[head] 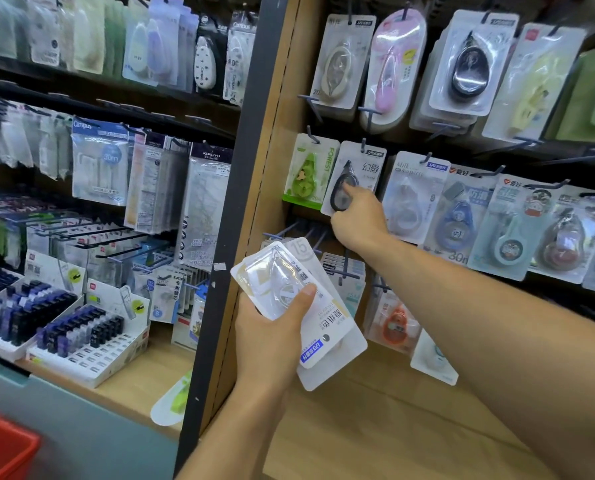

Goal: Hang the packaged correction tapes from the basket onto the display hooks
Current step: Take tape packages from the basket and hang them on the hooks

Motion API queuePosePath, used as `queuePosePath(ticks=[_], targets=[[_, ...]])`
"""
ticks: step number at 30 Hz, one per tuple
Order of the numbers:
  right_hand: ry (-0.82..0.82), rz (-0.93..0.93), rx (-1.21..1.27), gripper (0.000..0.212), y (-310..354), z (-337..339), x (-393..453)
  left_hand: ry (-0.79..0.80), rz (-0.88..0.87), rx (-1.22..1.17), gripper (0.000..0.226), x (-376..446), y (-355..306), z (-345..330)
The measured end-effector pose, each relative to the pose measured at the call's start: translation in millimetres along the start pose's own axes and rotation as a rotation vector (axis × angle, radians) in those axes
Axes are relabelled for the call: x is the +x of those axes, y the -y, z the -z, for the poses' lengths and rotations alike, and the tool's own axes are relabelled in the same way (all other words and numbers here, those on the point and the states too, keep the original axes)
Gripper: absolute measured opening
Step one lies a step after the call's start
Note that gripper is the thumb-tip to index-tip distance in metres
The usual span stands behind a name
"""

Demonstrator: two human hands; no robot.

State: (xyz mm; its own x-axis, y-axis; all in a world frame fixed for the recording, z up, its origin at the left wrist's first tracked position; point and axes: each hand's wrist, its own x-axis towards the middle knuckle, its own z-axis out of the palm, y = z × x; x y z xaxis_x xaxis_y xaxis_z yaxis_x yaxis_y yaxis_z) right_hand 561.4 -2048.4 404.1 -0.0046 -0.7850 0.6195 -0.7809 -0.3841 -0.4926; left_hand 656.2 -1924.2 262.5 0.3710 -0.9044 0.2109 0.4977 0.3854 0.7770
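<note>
White packs [301, 306] clasped in left hand [272, 327] | right hand [356, 216] pinches hung dark-tape pack [353, 176], fingertips hidden

Black correction tape pack [353, 178] hanging on hook, white packs [299, 303] held

Left shelf: my view takes in Kokuyo packs [208, 202] and Campus packs [98, 161] hanging in rows.
Trays: white lead trays [81, 344] sit on the wood ledge [133, 386] in front of me, dark blue and black cases upright in their slots.
Post: a dark upright post [233, 216] splits my two shelf bays.
Cabinet: teal front [81, 427] below the ledge.
</note>
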Motion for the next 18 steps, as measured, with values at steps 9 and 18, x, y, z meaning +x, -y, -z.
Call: queuePosePath(ticks=[9, 18], targets=[[0.299, 0.252, 0.27, 0.049, -16.8, 23.2, -126.7, 0.048, 0.013, -0.083, 0.044, -8.1, -9.7, -4.8], [0.363, 0.086, 0.41, 0.079, -50.6, 30.5, -159.9, 0.13, 0.127, -0.073, 0.056, -17.6, -3.2, -7.0]])
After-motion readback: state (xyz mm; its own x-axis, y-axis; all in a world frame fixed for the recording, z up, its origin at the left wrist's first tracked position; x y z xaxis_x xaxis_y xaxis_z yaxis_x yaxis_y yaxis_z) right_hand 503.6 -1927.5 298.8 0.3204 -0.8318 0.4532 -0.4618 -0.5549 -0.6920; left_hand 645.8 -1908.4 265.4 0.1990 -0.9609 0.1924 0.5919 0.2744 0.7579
